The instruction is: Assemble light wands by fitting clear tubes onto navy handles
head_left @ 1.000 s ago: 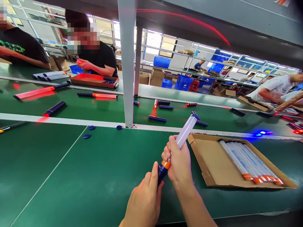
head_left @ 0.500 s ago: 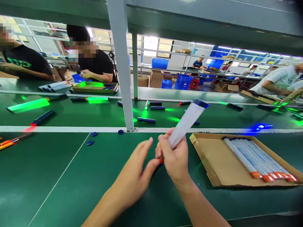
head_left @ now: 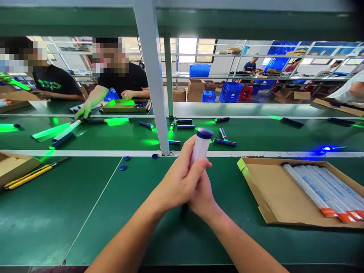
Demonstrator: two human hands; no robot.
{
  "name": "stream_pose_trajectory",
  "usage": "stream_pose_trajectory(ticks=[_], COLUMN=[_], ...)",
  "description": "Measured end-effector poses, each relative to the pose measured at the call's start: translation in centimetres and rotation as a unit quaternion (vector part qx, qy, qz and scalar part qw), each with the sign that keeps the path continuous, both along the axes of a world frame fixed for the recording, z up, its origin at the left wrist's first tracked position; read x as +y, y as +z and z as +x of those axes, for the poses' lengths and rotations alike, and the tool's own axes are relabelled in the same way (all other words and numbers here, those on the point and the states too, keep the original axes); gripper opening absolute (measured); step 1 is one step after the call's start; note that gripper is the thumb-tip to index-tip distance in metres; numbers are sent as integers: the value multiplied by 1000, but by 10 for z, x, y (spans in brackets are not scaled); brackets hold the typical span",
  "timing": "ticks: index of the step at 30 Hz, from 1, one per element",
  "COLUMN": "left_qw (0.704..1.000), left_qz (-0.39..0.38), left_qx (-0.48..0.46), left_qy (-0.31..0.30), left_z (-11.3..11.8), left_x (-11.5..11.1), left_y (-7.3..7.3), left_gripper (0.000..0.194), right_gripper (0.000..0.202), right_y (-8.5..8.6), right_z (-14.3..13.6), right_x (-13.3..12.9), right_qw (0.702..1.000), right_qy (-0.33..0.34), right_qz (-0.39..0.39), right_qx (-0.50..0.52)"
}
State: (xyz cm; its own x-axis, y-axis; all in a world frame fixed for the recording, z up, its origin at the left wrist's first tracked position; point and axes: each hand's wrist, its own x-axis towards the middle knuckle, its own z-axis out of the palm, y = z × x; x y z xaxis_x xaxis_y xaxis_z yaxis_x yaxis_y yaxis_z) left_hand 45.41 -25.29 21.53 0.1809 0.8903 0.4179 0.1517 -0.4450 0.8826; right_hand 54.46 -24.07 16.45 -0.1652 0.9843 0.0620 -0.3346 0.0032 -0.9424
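A light baton (head_left: 200, 151) with a whitish tube and a dark blue end cap points up and away from me. My left hand (head_left: 182, 176) wraps round the tube from the left, its thumb lying across it. Just below and to the right, my right hand (head_left: 204, 193) is closed on the same baton, its fingers mostly hidden behind the left hand. Under the hands a dark handle end (head_left: 184, 211) shows. Loose blue caps (head_left: 123, 168) lie on the green bench (head_left: 113, 220) to the left.
On the right, a cardboard tray (head_left: 264, 189) holds several wrapped batons (head_left: 315, 185) with orange ends. Beyond the white rail (head_left: 227, 154), dark flashlight-like handles (head_left: 224, 142) lie scattered, some lit. A post (head_left: 155, 83) rises ahead. Across the line a co-worker (head_left: 119, 81) reaches over glowing batons.
My left hand has moved from beside the handle up onto the tube. The baton has swung left and now stands more upright. My view has shifted; a co-worker's arm now reaches to the batons.
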Motion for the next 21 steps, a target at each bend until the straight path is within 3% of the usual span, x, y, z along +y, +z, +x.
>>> stream_pose_trajectory(ticks=[2,4,6,8,10,11,13,16,18,21], left_qw=[997,978,928,861,829,834,873,934,947,937], left_qz=[-68,-183,-309,-403,-453,-465,-458,-354,-290,-276], left_qx=[-32,-98,-170,-232,-257,-237,-139,34,106,170], left_qy=[-1,-30,-124,-206,-206,-181,-96,37,91,130], left_z=[-14,-23,-22,-9,9,18,31,38,37,36], left_x=[-6,-16,-29,-44,-55,-58,-59,-52,-47,-42], left_y=[-19,-47,-75,-95,-101,-99,-90,-78,-78,-85], left_gripper=[51,56,60,55,49,47,37,23,17,13], right_gripper=[45,31,24,23,22,21,20,25,27,29], right_y=[3,4,4,6,8,9,11,11,7,-2], right_z=[17,33,44,48,45,43,38,32,29,27], right_x=[5,12,18,21,21,20,18,18,19,21], right_qw=[996,985,976,973,970,967,966,975,979,978], right_qy=[71,120,127,134,140,132,101,40,11,-30], right_qz=[9,-7,-25,-24,-30,-41,-63,-62,-57,-52], right_qx=[47,122,174,185,198,212,229,210,196,200])
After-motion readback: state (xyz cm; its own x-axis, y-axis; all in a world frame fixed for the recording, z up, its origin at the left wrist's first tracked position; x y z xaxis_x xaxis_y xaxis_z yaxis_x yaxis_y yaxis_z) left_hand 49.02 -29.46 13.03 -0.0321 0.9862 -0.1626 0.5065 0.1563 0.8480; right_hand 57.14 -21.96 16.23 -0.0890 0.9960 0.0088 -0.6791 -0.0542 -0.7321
